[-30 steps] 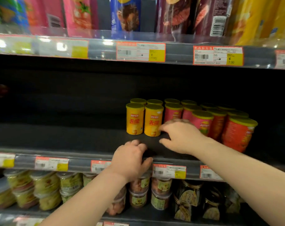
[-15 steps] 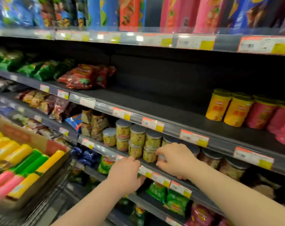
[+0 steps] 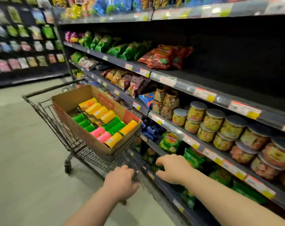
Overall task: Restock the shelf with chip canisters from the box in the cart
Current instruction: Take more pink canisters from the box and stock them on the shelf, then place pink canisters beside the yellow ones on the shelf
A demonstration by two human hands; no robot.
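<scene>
A cardboard box [image 3: 70, 100] lies in a wire shopping cart [image 3: 57, 126] left of the shelves. Yellow chip canisters [image 3: 97, 111], green ones [image 3: 114, 126] and pink ones [image 3: 100, 133] lie on their sides in it. My left hand [image 3: 120, 181] hovers at the cart's near corner with fingers loosely curled, holding nothing I can see. My right hand [image 3: 172, 168] is beside it, fingers relaxed and empty, in front of a low shelf. The dark shelf board [image 3: 236, 90] stretches away on the right, bare along this part.
Lidded snack jars [image 3: 211, 121] fill the shelf below the bare board. Red bags [image 3: 163, 57] and green bags [image 3: 119, 49] sit further along. Green packs [image 3: 192, 159] lie just past my right hand. Grey floor [image 3: 16, 144] runs left toward another aisle rack.
My view has swung left and down, away from the standing canisters to the cart and box. Both hands have dropped from the shelf edge to the cart's near corner.
</scene>
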